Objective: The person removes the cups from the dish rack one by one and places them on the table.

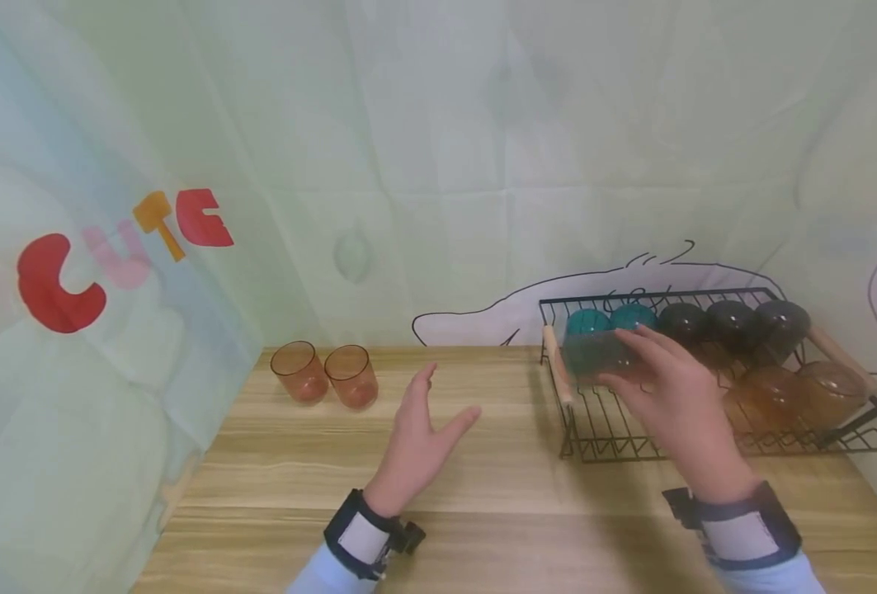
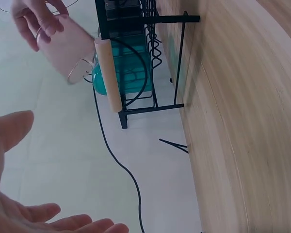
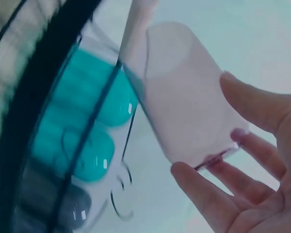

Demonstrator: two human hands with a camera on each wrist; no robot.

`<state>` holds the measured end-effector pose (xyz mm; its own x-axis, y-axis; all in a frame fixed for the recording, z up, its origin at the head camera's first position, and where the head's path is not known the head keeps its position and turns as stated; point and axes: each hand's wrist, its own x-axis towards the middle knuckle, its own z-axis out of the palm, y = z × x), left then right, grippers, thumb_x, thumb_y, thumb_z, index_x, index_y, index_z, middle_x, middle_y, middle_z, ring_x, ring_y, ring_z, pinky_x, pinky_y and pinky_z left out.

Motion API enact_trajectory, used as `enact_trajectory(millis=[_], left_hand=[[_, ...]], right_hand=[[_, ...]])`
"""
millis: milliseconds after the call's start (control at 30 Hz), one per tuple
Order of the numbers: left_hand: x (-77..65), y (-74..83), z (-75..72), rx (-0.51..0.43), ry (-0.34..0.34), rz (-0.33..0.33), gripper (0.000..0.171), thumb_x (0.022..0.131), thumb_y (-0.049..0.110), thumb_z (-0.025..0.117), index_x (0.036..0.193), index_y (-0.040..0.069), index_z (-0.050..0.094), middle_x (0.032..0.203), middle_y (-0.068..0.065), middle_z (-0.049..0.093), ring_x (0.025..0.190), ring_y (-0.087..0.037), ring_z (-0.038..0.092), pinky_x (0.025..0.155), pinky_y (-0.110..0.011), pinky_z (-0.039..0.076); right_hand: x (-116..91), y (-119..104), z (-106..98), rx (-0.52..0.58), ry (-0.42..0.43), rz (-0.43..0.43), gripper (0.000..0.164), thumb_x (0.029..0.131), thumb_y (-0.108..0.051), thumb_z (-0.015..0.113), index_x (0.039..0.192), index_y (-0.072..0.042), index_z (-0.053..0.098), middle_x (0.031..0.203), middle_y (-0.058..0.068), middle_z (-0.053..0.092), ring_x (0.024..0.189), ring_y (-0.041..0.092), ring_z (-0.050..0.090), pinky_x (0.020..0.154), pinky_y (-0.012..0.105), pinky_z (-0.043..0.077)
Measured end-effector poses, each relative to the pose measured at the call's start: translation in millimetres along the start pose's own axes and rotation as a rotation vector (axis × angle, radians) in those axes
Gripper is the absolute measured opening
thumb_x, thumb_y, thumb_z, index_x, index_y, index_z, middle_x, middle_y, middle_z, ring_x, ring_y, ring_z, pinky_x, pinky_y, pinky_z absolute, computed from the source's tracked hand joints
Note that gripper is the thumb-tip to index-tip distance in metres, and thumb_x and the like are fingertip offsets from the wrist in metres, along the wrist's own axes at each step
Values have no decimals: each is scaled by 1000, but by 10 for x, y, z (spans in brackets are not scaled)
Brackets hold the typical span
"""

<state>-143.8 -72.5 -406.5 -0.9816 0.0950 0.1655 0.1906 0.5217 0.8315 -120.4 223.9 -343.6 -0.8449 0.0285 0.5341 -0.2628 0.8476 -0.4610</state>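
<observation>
My right hand (image 1: 676, 388) grips a see-through glass by one end, fingers and thumb around it. The glass (image 3: 189, 92) looks pale pink in the right wrist view and is held tilted over the left end of a black wire dish rack (image 1: 605, 450). Just behind it, two teal glasses (image 1: 634, 317) sit upside down in the rack's back row. My left hand (image 1: 417, 441) hovers above the table with thumb and fingers spread, holding nothing. To its left, two orange-pink glasses (image 1: 300, 375) stand upright side by side.
Several dark glasses (image 1: 731, 322) fill the back row to the right, and amber glasses (image 1: 832, 392) sit at the rack's front right. The rack has wooden handles (image 1: 557, 363) at its ends. A printed cloth (image 1: 438, 165) hangs behind the wooden table (image 1: 483, 478).
</observation>
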Motion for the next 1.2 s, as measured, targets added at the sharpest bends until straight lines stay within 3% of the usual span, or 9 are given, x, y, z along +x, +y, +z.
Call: enact_trajectory(millis=[233, 433, 667, 867, 1033, 1200], left_hand=[[16, 38, 46, -51, -16, -28, 86, 80, 63, 59, 147, 21, 24, 152, -5, 29, 139, -23, 30, 111, -52, 30], [22, 91, 52, -98, -44, -39, 88, 80, 67, 54, 147, 18, 25, 151, -5, 30, 137, -25, 34, 109, -49, 36], [44, 165, 53, -283, -138, -105, 80, 84, 62, 54, 144, 17, 29, 148, -6, 36, 134, -27, 40, 108, -44, 38], [97, 218, 54, -394, -199, -163, 83, 84, 65, 51, 144, 12, 29, 143, -9, 43, 129, -23, 45, 105, -44, 41], [145, 220, 51, -532, -273, -184, 78, 87, 64, 46, 140, 7, 36, 136, -12, 49, 123, -25, 52, 103, -41, 44], [160, 198, 39, -596, -339, -183, 69, 89, 65, 39, 131, 10, 46, 129, -9, 55, 119, -25, 56, 102, -41, 46]], right_hand=[[-41, -216, 284, 111, 91, 60, 63, 71, -29, 81, 129, -22, 57, 139, 7, 51, 116, 29, 58, 77, 34, 57], [-59, -356, 372, 171, 154, 83, 63, 71, -32, 80, 129, -26, 56, 138, -1, 51, 125, 19, 51, 78, 30, 57], [-113, -471, 492, 255, 186, 57, 62, 71, -31, 80, 128, -23, 57, 136, -1, 53, 126, 19, 50, 75, 29, 57], [-159, -561, 586, 296, 182, 55, 63, 71, -32, 79, 130, -29, 55, 136, -5, 51, 125, 15, 50, 80, 25, 55], [-193, -611, 652, 310, 183, 33, 63, 71, -35, 79, 129, -29, 56, 137, -8, 51, 124, 12, 51, 78, 24, 56], [-223, -657, 695, 350, 183, -2, 62, 72, -31, 79, 129, -24, 56, 137, -7, 50, 125, 13, 51, 78, 25, 56]])
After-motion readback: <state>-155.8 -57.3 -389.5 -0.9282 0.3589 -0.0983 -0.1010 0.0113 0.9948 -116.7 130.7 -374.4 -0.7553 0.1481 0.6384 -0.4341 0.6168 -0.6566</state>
